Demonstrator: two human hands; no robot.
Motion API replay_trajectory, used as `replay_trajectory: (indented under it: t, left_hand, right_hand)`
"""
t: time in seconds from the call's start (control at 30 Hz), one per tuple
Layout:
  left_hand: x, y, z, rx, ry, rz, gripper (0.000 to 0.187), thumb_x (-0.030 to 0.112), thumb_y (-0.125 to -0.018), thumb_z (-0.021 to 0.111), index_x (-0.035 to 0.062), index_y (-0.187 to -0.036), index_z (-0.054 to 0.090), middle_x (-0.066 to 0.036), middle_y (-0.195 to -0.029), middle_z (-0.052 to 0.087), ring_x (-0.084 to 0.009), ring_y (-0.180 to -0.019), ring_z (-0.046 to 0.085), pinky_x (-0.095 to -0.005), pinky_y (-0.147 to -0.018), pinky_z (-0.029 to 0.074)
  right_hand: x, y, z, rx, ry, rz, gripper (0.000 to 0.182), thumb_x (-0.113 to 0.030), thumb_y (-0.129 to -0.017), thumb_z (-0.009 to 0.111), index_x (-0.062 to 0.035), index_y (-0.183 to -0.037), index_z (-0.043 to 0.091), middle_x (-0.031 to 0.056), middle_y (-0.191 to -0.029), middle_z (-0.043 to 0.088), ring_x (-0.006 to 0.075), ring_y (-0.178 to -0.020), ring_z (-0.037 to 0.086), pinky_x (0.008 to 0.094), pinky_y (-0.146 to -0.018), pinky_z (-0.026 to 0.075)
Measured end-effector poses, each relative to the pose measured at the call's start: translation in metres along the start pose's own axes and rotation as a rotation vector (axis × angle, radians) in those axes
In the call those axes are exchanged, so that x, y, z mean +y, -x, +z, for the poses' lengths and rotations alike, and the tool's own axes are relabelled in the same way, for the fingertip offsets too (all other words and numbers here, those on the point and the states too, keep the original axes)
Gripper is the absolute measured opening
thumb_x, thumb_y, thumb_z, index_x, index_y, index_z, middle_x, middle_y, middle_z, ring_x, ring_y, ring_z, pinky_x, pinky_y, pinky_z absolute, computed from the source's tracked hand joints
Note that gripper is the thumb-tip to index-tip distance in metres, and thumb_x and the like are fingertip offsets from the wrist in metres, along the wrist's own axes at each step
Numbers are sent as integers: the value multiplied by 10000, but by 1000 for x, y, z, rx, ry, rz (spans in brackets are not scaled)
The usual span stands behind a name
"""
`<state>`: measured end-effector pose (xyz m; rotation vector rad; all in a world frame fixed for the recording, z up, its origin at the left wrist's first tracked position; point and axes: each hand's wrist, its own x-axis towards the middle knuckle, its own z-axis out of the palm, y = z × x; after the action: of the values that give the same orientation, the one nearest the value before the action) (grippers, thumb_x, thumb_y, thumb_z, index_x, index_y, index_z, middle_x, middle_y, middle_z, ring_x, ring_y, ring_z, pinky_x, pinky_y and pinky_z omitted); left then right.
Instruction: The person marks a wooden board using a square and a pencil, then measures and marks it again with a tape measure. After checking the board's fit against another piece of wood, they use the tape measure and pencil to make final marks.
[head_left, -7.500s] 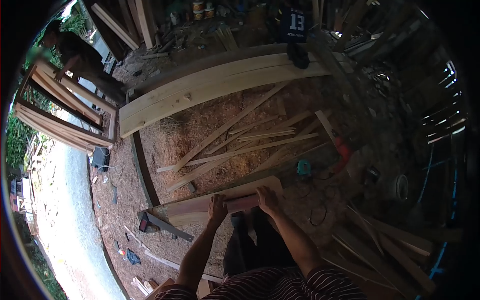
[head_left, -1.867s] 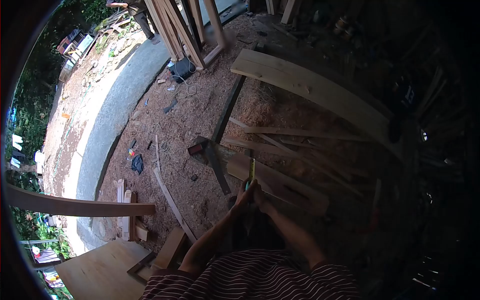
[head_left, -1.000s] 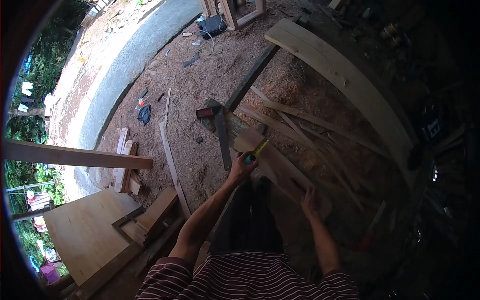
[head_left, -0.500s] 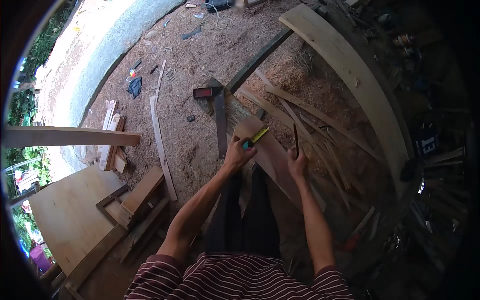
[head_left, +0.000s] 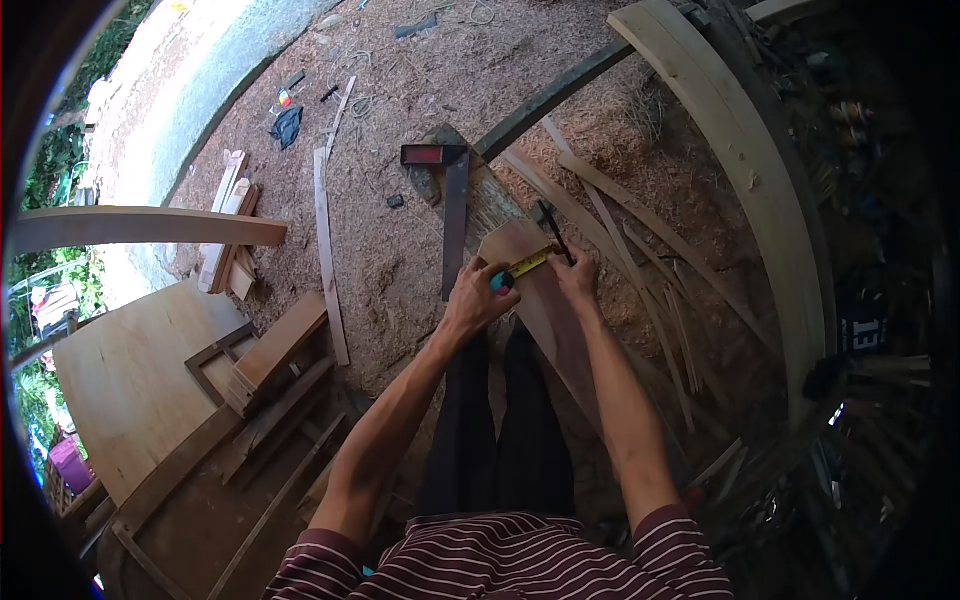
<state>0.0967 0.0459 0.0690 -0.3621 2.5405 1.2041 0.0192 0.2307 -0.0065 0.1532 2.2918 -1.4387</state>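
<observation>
My left hand is closed around a tape measure with a turquoise spot on its case. Its yellow blade is drawn out across the end of a wooden board that slants down between my arms. At the far end of the blade, my right hand grips a dark, slim pencil-like stick, pointing up and away. Just left of the board lies a try square, its handle inset with red, over a rough timber.
A long curved plank arcs along the right, joined by a dark beam. Thin wood strips lie on the shavings-covered ground. At left are a plywood panel, stacked wood pieces and a jutting beam.
My right hand has moved up and left, from beside the board to the end of the tape blade, bringing the stick along. My left hand still holds the tape measure. The view has shifted slightly.
</observation>
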Motion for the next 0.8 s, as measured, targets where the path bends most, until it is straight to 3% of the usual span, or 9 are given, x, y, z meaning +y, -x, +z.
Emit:
replay_trajectory:
  t: [0.13,0.23,0.3,0.33,0.43,0.5,0.6,0.8]
  left_hand:
    - [7,5,11,114,-69,15,470,248,-712,668,32,-1125,607,-191,-1052,550,-374,-1001,547,-426,-884,456]
    - [13,11,16,170,-121,83,395,147,-735,637,27,-1109,585,-163,-1063,547,-354,-1010,544,-437,-872,451]
    - [10,10,23,238,-389,308,351,65,-733,607,31,-1081,576,-135,-1069,548,-319,-1011,535,-435,-851,443]
    - [9,9,27,251,-428,322,362,45,-727,585,45,-1090,588,-115,-1080,554,-301,-1004,524,-422,-824,438]
    - [7,6,31,148,-462,240,358,42,-730,572,42,-1088,592,-104,-1077,562,-311,-991,520,-415,-803,439]
    - [6,6,30,141,-484,264,366,39,-729,565,42,-1094,593,-100,-1072,567,-316,-986,519,-410,-797,438]
    - [3,5,29,98,-523,265,383,35,-724,560,45,-1105,594,-94,-1063,574,-324,-982,517,-400,-791,436]
    - [10,3,29,61,-517,228,441,30,-714,562,33,-1156,571,-103,-1079,570,-330,-991,514,-402,-812,433]
  right_hand:
    - [-4,-2,-2,-28,33,35,304,-202,-804,677,-25,-1051,676,110,-937,682,166,-872,632,290,-752,481]
    - [-7,-4,2,-3,52,20,299,-220,-795,684,-12,-1010,683,111,-891,682,169,-818,631,295,-710,475]
    - [-12,-6,4,85,137,15,285,-253,-791,677,-16,-949,687,131,-859,683,254,-777,653,362,-685,478]
    - [-17,-6,2,81,141,17,285,-253,-791,677,-16,-949,687,131,-859,683,254,-777,653,362,-685,478]
    - [-24,-5,-3,6,213,47,323,-305,-779,706,-21,-933,694,138,-849,686,287,-777,649,378,-680,473]
    - [-19,-6,-3,-24,101,112,358,-348,-768,721,-26,-924,698,142,-851,683,303,-793,646,382,-693,475]
    - [-13,-7,-2,-7,139,7,350,-345,-771,718,-27,-915,699,148,-843,680,306,-784,646,382,-696,475]
    - [-11,-13,-3,-17,242,57,349,-337,-769,711,-25,-926,697,170,-863,678,337,-816,647,392,-720,485]
